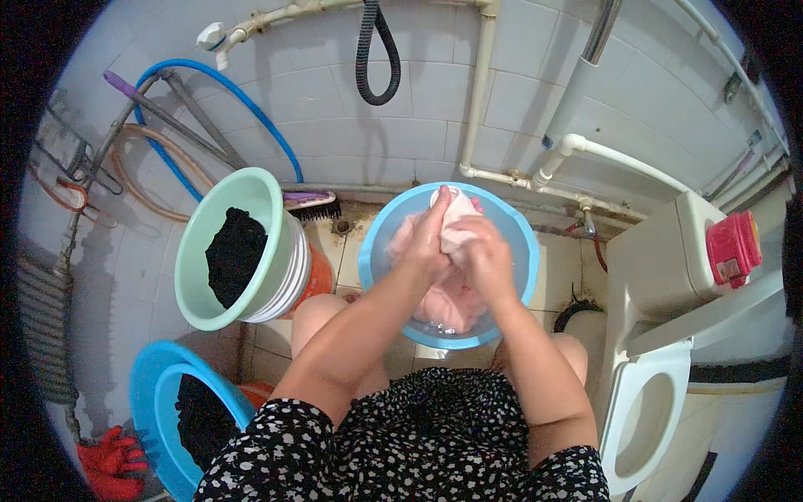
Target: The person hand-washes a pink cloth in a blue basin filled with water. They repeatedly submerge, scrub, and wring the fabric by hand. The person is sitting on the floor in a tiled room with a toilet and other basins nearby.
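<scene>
Ahead of me on the tiled floor stands a blue basin with water in it. Soaking in it is a pale pink garment, bunched up so that its kind cannot be made out. A lifted, lighter part of this cloth is between my hands over the basin. My left hand presses against its left side, with the fingers pointing away from me. On the right, my right hand is curled around the cloth, fingers bent over it.
Left of the basin, a pale green basin holds black cloth. Nearer me, another blue basin also holds black cloth. A brush lies by the wall. The toilet stands at the right; red gloves lie lower left.
</scene>
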